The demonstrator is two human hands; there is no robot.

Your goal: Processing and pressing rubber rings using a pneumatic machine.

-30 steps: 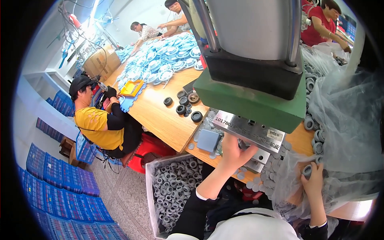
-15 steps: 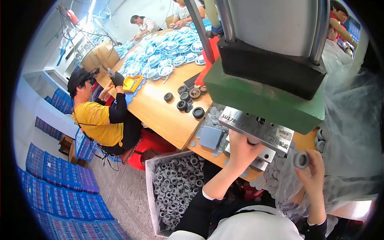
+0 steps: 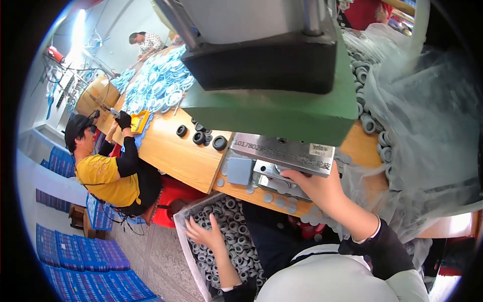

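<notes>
Down at the lower left, the left hand point(image 3: 204, 235) lies with fingers spread on the heap of grey rubber rings point(image 3: 236, 246) that fills a white crate point(image 3: 183, 236) standing below the table edge. The right hand point(image 3: 314, 186) reaches up under the green press point(image 3: 282, 113), its fingertips against the steel die plate point(image 3: 282, 153) at the front of the machine; whether those fingers pinch anything cannot be told, since they are tucked under the plate. Small grey punched discs point(image 3: 269, 198) lie scattered on the wooden workbench point(image 3: 176, 156) just below that hand. A few black rubber rings point(image 3: 201, 137) sit further left on the bench. To the right, clear plastic sheeting point(image 3: 427, 141) covers more grey rings. Across the bench a person in a yellow shirt point(image 3: 103, 173) sits with gloved hands near a yellow tray point(image 3: 140, 121).
</notes>
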